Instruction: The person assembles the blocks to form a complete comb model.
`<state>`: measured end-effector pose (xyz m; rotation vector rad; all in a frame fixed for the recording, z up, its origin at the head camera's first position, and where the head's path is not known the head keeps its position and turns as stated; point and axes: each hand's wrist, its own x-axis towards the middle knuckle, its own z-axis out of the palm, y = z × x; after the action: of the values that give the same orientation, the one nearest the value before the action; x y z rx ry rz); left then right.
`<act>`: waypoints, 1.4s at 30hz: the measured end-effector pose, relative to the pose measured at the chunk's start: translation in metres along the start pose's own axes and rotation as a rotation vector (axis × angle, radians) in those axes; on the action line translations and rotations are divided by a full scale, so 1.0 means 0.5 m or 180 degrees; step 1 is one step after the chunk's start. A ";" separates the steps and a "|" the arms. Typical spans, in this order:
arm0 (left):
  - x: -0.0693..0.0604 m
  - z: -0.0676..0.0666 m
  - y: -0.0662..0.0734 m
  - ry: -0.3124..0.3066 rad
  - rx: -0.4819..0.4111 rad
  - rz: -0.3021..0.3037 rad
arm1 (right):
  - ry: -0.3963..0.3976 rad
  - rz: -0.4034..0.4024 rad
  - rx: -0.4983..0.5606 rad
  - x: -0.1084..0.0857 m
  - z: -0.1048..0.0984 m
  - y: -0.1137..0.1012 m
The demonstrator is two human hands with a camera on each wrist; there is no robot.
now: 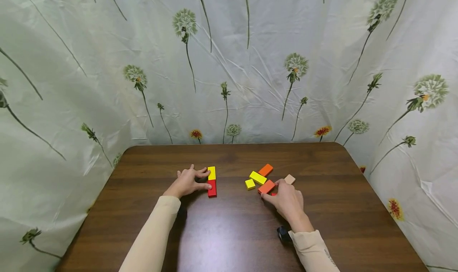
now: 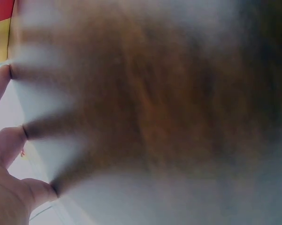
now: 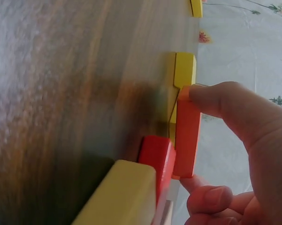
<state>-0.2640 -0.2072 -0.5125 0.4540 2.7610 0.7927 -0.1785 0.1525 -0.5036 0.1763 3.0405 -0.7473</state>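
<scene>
A yellow block [image 1: 212, 173] and a red block [image 1: 212, 188] lie end to end in a short column. My left hand [image 1: 188, 181] touches their left side, a finger at the yellow one and the thumb at the red one; its other fingers spread on the table. My right hand [image 1: 288, 199] pinches an orange block [image 1: 266, 187] by its ends between thumb and finger, as the right wrist view also shows [image 3: 187, 136]. Whether it is off the table I cannot tell. A second red block [image 3: 157, 159] is close by, mostly hidden by the hand in the head view.
Around the right hand lie a long yellow block [image 1: 258, 178], a small yellow block [image 1: 250, 184], another orange block [image 1: 266, 170] and a beige block [image 1: 290, 179]. A pale yellowish block [image 3: 119, 192] shows in the right wrist view. A flower-patterned curtain [image 1: 229, 65] hangs behind the brown table [image 1: 236, 232].
</scene>
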 end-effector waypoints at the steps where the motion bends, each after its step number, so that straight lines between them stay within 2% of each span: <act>1: 0.001 0.000 0.001 0.0000 -0.0001 -0.0003 | 0.0015 -0.0005 0.0012 -0.001 -0.002 -0.001; 9: 0.003 0.001 -0.002 -0.0002 0.0016 0.0030 | 0.0084 -0.0166 0.0191 -0.016 -0.016 -0.026; 17: 0.003 0.005 -0.005 0.0013 -0.0009 0.0024 | 0.0107 -0.0641 0.0344 -0.037 -0.014 -0.078; 23: -0.001 0.008 -0.004 -0.0013 -0.0022 -0.0022 | -0.0052 -0.0956 0.0186 -0.062 0.024 -0.111; 31: -0.002 0.002 0.001 0.0019 0.0013 -0.0058 | -0.0495 -0.1187 0.0118 -0.077 0.070 -0.147; 37: -0.001 0.001 -0.002 0.0019 0.0013 -0.0054 | -0.0602 -0.1387 0.0025 -0.077 0.091 -0.166; 42: 0.001 0.002 -0.003 0.0022 -0.0011 -0.0052 | -0.0671 -0.1456 -0.0037 -0.074 0.101 -0.178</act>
<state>-0.2644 -0.2079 -0.5144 0.4285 2.7657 0.7965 -0.1528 0.0468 -0.5059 -0.5778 2.9012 -0.7055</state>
